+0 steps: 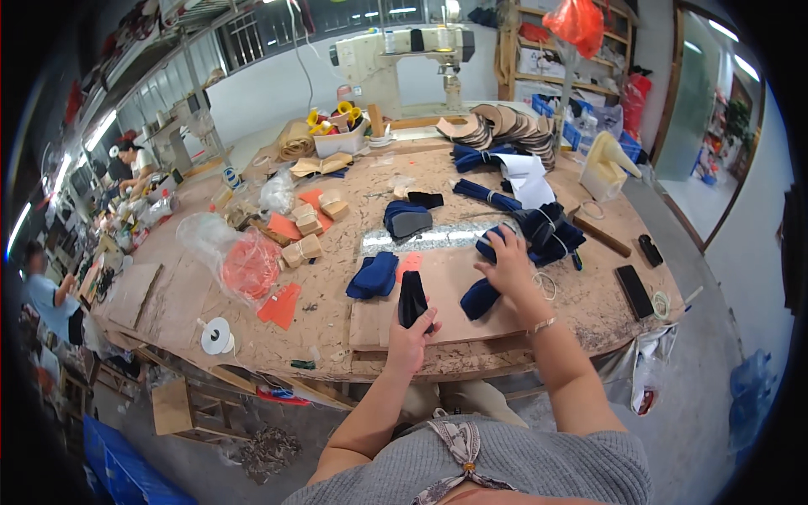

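Note:
My left hand (412,341) is closed round the lower end of a long black piece (412,295), held upright near the table's front edge. Whether it is cloth or something stiffer, I cannot tell. My right hand (512,263) reaches over a navy cloth stack (486,246), fingers spread and fingertips at its edge; the hand partly hides it. Just below that hand lies another navy stack (480,300). Left of the black piece sits a third navy stack (373,275), with a navy and grey stack (407,220) behind it.
Tied navy bundles (545,227) lie right of my right hand. A sewing machine (404,67) stands at the back. Orange pieces (280,305), a plastic bag (206,238) and a white spool (218,336) are at left. A black phone-like slab (634,291) lies at right.

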The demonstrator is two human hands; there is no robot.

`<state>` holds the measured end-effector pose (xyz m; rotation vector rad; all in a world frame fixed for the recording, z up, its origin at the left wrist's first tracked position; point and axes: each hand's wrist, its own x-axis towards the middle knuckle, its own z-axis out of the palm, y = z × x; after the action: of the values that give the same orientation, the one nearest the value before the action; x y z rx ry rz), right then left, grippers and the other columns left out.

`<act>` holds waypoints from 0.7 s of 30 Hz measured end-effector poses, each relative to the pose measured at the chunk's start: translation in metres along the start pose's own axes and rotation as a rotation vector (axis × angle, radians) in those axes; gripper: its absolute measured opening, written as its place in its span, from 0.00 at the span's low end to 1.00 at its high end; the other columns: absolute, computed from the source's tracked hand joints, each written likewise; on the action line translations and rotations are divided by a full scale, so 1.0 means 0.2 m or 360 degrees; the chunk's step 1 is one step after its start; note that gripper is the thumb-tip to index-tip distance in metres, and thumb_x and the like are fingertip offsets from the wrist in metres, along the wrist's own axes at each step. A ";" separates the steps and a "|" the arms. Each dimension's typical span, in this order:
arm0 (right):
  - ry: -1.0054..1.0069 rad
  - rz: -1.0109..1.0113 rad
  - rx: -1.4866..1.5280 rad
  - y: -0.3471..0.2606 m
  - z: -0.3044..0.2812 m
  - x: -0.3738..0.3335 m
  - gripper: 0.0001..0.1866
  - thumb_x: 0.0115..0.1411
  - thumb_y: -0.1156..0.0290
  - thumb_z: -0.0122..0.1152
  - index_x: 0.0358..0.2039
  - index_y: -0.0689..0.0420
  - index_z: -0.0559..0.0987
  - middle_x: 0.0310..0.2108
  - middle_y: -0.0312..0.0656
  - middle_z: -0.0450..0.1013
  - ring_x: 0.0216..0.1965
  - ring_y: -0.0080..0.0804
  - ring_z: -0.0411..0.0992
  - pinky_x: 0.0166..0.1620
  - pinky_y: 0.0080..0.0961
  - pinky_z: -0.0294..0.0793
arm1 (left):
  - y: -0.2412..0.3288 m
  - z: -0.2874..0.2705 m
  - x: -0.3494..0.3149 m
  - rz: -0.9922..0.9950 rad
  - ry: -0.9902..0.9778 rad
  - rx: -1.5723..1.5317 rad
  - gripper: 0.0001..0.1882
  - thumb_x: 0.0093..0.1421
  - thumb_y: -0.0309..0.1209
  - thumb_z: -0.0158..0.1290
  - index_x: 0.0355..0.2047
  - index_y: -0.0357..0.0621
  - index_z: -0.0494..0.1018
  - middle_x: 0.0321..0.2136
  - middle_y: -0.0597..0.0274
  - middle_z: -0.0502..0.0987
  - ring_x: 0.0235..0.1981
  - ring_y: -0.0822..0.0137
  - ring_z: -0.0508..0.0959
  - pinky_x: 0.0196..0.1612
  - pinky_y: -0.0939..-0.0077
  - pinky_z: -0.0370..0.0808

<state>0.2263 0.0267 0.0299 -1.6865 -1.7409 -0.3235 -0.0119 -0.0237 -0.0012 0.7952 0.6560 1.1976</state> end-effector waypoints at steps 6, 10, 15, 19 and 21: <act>-0.0694 0.0375 0.1833 -0.43 -0.05 -0.20 0.35 0.51 0.64 0.69 0.58 0.58 0.66 0.50 0.41 0.67 0.36 0.24 0.68 0.40 0.20 0.71 | -0.03 0.06 -0.01 0.0637 0.0033 0.0931 0.37 0.51 0.25 0.63 0.59 0.35 0.57 0.49 0.55 0.70 0.47 0.68 0.73 0.50 0.74 0.71; -0.0536 0.0217 0.2498 -0.44 -0.09 -0.16 0.25 0.58 0.77 0.57 0.58 0.55 0.67 0.54 0.42 0.64 0.38 0.26 0.69 0.43 0.23 0.70 | -0.01 0.02 -0.03 0.0486 0.0018 0.0885 0.33 0.51 0.24 0.63 0.55 0.37 0.61 0.40 0.61 0.74 0.37 0.75 0.75 0.39 0.80 0.74; -0.0611 -0.0484 0.1471 -0.40 -0.16 -0.10 0.22 0.54 0.85 0.55 0.50 0.53 0.73 0.51 0.43 0.66 0.47 0.38 0.71 0.47 0.28 0.72 | 0.05 0.02 -0.10 0.0259 -0.0079 0.0754 0.30 0.52 0.21 0.60 0.54 0.38 0.62 0.38 0.60 0.75 0.37 0.73 0.75 0.39 0.79 0.75; -0.0580 -0.0530 0.1300 -0.43 -0.16 -0.11 0.19 0.48 0.85 0.60 0.43 0.57 0.74 0.48 0.44 0.68 0.47 0.43 0.72 0.46 0.31 0.74 | 0.03 -0.01 -0.11 0.0131 -0.0129 0.0456 0.28 0.53 0.20 0.58 0.54 0.39 0.62 0.39 0.58 0.75 0.39 0.72 0.76 0.40 0.77 0.76; -0.0515 -0.0546 0.1280 -0.43 -0.13 -0.12 0.18 0.47 0.85 0.62 0.39 0.58 0.73 0.48 0.44 0.69 0.47 0.44 0.72 0.45 0.32 0.75 | 0.01 -0.03 -0.11 0.0177 -0.0147 0.0431 0.28 0.54 0.21 0.58 0.55 0.39 0.62 0.40 0.58 0.74 0.42 0.71 0.75 0.40 0.76 0.76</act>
<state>0.1505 -0.0200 0.0580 -0.8869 -2.0109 0.4814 -0.0227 -0.0435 -0.0014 1.1203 0.7140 1.1782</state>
